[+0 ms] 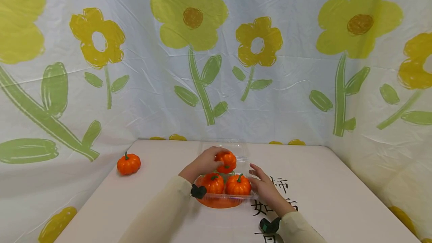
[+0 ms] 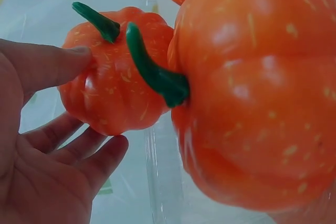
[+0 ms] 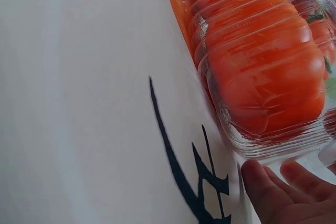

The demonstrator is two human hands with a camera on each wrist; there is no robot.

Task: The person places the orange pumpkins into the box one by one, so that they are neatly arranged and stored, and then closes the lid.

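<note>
A clear plastic clamshell box lies with its lid folded back. Two toy pumpkins sit side by side at its front, a left one and a right one, both orange with green stems. Behind them, my left hand grips a third orange pumpkin over the rear of the box. The left wrist view shows the thumb on its side near the stem and the other fingers below. At the box's right end is my right hand, its fingers loosely bent with the fingertips at the box's corner.
Another orange pumpkin rests on the table's far left edge. The pale table bears black printed characters and an orange printed shape by the box. Flower-patterned curtains stand behind and at both sides.
</note>
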